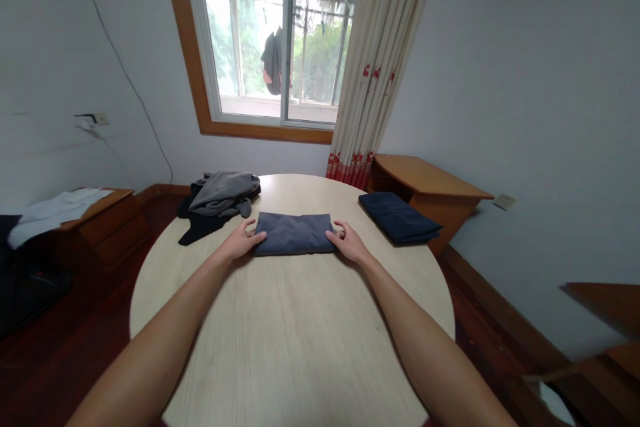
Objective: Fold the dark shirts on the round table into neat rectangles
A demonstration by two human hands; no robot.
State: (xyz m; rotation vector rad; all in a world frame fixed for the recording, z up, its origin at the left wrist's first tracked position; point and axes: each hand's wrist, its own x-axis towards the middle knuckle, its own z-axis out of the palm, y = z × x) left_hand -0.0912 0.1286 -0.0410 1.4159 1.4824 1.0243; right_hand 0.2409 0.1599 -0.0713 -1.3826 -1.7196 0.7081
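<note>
A folded dark grey-blue garment [296, 235] lies as a flat rectangle across the middle of the round table [295, 340]. My left hand [244, 240] grips its left end, thumb on top and fingers at the edge and beneath. At the opposite end my right hand [349, 241] pinches the cloth the same way, thumb on top. Both forearms reach in from the front. What kind of garment it is, I cannot tell.
A loose pile of grey and black clothes [223, 193] sits at the table's back left. Folded dark navy cloth [397, 217] rests near the right edge. Beyond stand a wooden cabinet [435, 180], a curtain [373, 80] and a window; a low wooden chest [100, 227] is at left.
</note>
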